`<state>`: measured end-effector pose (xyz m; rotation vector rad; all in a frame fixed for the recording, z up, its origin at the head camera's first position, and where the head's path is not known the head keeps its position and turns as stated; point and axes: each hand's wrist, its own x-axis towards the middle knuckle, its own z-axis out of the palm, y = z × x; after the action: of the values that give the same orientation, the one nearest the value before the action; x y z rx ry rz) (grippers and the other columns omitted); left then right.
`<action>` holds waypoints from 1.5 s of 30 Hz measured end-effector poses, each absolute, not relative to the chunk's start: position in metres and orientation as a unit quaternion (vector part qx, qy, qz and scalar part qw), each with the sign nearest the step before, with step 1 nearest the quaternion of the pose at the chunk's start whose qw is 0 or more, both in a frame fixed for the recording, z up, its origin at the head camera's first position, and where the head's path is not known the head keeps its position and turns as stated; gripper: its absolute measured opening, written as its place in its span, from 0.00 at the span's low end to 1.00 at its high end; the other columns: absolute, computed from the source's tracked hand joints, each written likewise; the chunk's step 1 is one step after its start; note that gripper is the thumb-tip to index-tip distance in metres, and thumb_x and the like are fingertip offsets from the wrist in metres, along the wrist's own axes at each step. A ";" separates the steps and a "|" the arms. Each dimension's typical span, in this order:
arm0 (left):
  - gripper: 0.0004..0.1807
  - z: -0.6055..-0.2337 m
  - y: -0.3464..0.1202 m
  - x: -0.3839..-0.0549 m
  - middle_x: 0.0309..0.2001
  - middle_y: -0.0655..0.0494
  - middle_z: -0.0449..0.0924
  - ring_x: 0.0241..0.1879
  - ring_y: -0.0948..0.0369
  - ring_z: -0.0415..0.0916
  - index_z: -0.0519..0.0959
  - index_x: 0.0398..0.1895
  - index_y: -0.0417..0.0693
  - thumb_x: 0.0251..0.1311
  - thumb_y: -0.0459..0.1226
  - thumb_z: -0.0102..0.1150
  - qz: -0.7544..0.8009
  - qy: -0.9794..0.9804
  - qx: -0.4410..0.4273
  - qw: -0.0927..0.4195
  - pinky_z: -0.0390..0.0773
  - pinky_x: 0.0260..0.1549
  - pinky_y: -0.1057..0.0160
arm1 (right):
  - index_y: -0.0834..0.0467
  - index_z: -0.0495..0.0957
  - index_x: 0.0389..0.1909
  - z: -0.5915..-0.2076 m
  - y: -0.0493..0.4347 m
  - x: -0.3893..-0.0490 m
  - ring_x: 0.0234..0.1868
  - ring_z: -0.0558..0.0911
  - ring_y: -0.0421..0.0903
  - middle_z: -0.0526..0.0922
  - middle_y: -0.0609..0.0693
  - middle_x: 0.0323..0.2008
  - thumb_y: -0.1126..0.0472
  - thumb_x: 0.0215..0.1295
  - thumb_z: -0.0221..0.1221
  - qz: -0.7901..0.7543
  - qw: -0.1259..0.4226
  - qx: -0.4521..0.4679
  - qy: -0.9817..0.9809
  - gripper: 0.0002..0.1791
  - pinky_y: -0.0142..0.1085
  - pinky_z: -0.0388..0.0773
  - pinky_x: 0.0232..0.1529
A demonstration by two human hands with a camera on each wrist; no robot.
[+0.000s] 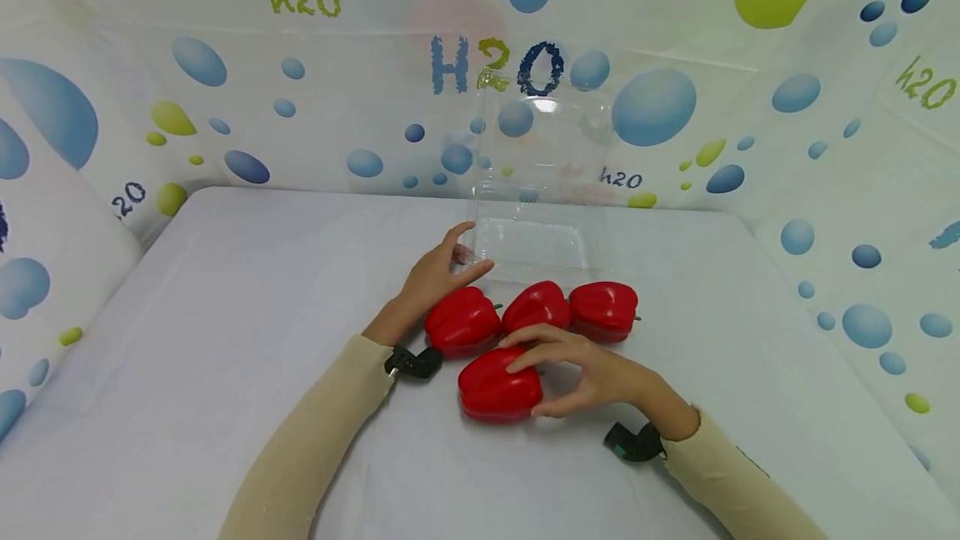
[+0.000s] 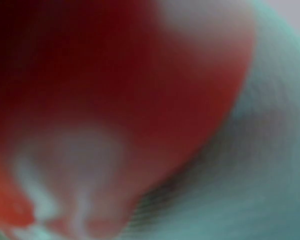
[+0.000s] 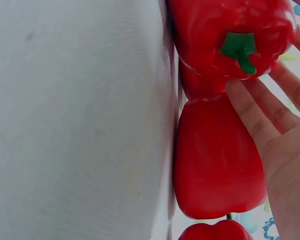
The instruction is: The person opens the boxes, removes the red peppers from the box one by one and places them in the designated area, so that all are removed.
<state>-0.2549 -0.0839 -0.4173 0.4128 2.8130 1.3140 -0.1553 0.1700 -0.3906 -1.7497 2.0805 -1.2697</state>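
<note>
Four red bell peppers lie on the white table in the head view. My right hand reaches over the nearest bell pepper, its fingers bent across the top and its thumb at the right side. The right wrist view shows a pepper's green stem close to my fingers. Farther forward, my left hand is at the left edge of a clear plastic container, thumb and index finger extended. The left bell pepper lies beside that wrist and fills much of the blurred left wrist view.
The middle bell pepper and the right bell pepper sit in a row in front of the container. Its transparent lid stands raised at the back. Behind the white table hangs a patterned curtain.
</note>
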 end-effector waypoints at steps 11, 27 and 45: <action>0.42 -0.416 -0.083 -0.254 0.55 0.45 0.76 0.55 0.50 0.74 0.54 0.75 0.60 0.60 0.57 0.59 0.420 0.898 0.130 0.007 0.76 0.55 0.46 | 0.59 0.74 0.57 -0.389 0.169 -0.155 0.62 0.70 0.54 0.70 0.61 0.60 0.69 0.48 0.72 -0.434 0.059 -0.587 0.681 0.32 0.42 0.81 0.51; 0.43 -0.417 -0.086 -0.254 0.56 0.46 0.76 0.56 0.50 0.74 0.53 0.75 0.61 0.60 0.57 0.58 0.424 0.896 0.134 0.008 0.75 0.56 0.45 | 0.61 0.74 0.58 -0.388 0.170 -0.157 0.61 0.71 0.52 0.71 0.63 0.58 0.72 0.47 0.71 -0.447 0.042 -0.595 0.667 0.33 0.43 0.81 0.51; 0.36 -0.419 -0.090 -0.253 0.58 0.43 0.76 0.58 0.48 0.73 0.52 0.76 0.59 0.68 0.55 0.47 0.447 0.878 0.170 -0.006 0.73 0.57 0.42 | 0.64 0.73 0.56 -0.389 0.171 -0.156 0.59 0.74 0.51 0.74 0.64 0.55 0.73 0.48 0.69 -0.462 0.042 -0.564 0.684 0.31 0.48 0.82 0.49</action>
<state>-0.2533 -0.0897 -0.4195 0.5364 2.7695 1.4093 -0.1557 0.1713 -0.3888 -1.7250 2.0925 -1.4134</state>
